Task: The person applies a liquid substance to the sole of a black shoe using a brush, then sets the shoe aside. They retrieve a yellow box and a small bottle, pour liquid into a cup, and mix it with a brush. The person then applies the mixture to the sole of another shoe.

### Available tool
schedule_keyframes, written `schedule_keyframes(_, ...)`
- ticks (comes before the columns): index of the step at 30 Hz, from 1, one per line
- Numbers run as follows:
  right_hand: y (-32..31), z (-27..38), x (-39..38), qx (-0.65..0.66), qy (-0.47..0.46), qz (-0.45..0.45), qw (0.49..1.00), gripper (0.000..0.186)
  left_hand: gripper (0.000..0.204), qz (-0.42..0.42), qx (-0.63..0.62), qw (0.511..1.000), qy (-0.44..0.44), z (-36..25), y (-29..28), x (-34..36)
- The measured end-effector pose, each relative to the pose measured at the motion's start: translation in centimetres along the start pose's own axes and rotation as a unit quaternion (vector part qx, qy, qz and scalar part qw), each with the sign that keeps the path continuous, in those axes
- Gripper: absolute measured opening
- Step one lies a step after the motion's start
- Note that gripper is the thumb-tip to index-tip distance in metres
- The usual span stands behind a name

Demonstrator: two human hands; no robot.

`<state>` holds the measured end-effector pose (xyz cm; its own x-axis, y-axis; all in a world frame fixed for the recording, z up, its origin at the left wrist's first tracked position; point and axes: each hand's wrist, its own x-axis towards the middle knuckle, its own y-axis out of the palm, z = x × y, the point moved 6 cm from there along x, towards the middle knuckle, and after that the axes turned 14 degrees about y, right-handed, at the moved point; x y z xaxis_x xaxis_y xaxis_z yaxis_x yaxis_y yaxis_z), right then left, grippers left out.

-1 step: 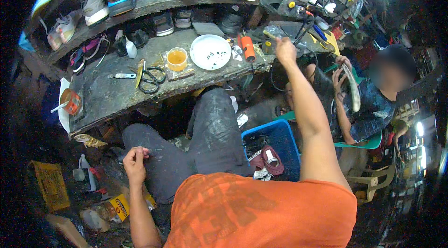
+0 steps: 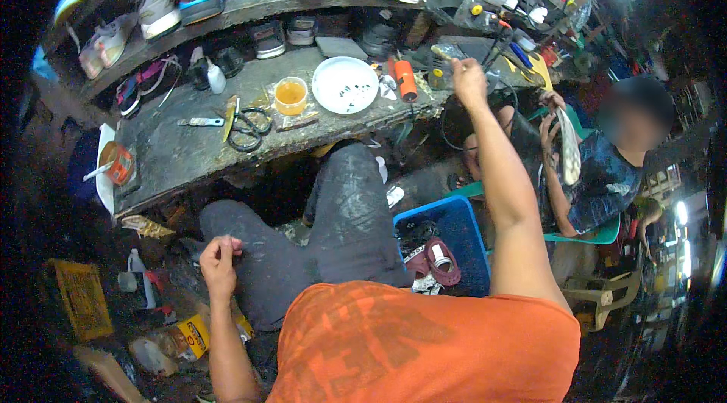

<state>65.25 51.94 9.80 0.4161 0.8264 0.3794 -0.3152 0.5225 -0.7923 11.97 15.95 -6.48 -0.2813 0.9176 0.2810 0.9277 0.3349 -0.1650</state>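
Note:
My right hand (image 2: 470, 83) is stretched out over the right end of the workbench (image 2: 182, 164), its fingers pinched together. A thin yellowish piece (image 2: 441, 54) shows just past the fingertips, near a clear plastic container; I cannot tell whether it is held. Left of that hand lie an orange cylinder (image 2: 407, 81) and a white plate (image 2: 333, 77) with small dark bits on it. Above my left thigh, my left hand (image 2: 219, 260) is curled closed; what it holds, if anything, is hidden. Nearest it is the dark trouser leg (image 2: 250, 232).
Scissors (image 2: 246, 130), a tub of amber liquid (image 2: 291, 95) and an orange-red container (image 2: 116, 164) stand along the bench. Shoes (image 2: 159, 13) line shelves behind. A blue bin (image 2: 469, 251) with maroon footwear is by my right leg. A seated person (image 2: 606, 176) holds a pale sole (image 2: 569, 149).
The other person's pale sole has turned and shows more of its broad face. My right hand has shifted slightly; my left hand stays in place.

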Motion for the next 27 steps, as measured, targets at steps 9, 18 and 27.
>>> schedule_keyframes(9, 0.1, 17.0, -12.2, 0.374, -0.133, 0.303, 0.867, 0.023, 0.064, 0.058, 0.218, 0.929, 0.293, -6.4, 8.7, 16.2)
schedule_keyframes(18, 8.5, 22.9, -16.2, 0.301, -0.227, 0.265, 0.887, 0.032, 0.093, 0.127, 0.285, 0.920, 0.237, -0.2, 15.8, 24.9)
schedule_keyframes(27, 10.3, 22.7, -16.0, 0.233, -0.219, 0.281, 0.905, 0.035, 0.083, 0.096, 0.216, 0.943, 0.233, -1.2, 14.7, 23.9)
